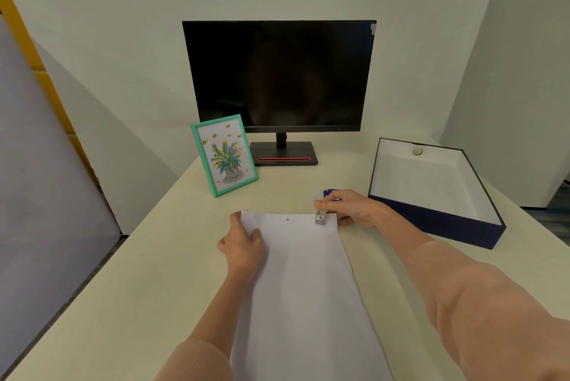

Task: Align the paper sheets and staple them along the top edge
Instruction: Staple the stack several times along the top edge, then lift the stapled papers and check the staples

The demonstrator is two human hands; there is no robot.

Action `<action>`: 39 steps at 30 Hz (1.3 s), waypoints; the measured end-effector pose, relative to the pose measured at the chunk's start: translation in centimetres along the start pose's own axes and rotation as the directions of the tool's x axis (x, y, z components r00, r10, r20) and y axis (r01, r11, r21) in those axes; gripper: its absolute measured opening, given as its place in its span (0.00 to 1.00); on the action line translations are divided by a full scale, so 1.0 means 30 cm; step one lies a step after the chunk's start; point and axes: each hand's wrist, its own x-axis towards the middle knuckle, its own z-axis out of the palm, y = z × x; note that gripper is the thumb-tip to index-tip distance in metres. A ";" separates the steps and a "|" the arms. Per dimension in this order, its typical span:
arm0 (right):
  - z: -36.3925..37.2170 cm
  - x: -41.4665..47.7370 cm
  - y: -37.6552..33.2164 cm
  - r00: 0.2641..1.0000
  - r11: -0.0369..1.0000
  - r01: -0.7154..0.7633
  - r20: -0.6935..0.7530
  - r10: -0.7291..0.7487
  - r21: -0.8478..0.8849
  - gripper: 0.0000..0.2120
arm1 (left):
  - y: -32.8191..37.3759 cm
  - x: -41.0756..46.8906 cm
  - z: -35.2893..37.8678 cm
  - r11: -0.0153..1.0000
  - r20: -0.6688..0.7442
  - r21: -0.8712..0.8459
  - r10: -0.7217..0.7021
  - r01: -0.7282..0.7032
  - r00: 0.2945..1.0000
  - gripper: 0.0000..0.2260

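A stack of white paper sheets (pixel 303 285) lies lengthwise on the cream table, its top edge away from me. My left hand (pixel 243 242) presses flat on the stack's upper left corner. My right hand (pixel 350 208) grips a small purple and silver stapler (pixel 322 214), whose metal jaw sits over the top edge near the right corner. A small dark mark shows at the middle of the top edge, and a fainter one near the left corner.
A green-framed flower picture (pixel 223 154) stands behind the paper to the left. A black monitor (pixel 279 75) on its stand is at the back. An open dark-blue box (pixel 431 195) with a white inside sits at the right. The table's left edge (pixel 71 291) runs diagonally.
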 end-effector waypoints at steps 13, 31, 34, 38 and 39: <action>0.007 -0.053 -0.007 0.975 0.932 0.065 -0.223 0.017 0.356 0.24 | -0.010 0.005 0.003 1.000 -0.010 -0.014 0.001 -0.001 1.000 0.19; 0.086 -0.262 0.145 0.838 0.662 -0.358 -0.539 -0.083 -0.658 0.26 | -0.006 0.000 -0.010 0.988 0.002 -0.142 -0.062 0.062 0.998 0.17; 0.119 -0.295 0.100 0.745 0.580 -0.245 -0.534 -0.400 -0.777 0.16 | 0.023 -0.016 -0.028 0.969 0.008 -0.212 -0.125 0.124 0.992 0.17; 0.207 -0.341 0.060 0.783 0.807 0.175 -0.417 -0.462 -0.564 0.18 | 0.047 -0.021 -0.074 0.933 0.096 -0.306 -0.167 0.188 0.981 0.15; 0.214 -0.342 0.050 0.803 0.886 0.183 -0.455 -0.385 -0.426 0.19 | 0.044 -0.013 -0.083 0.929 0.128 -0.321 -0.149 0.183 0.981 0.14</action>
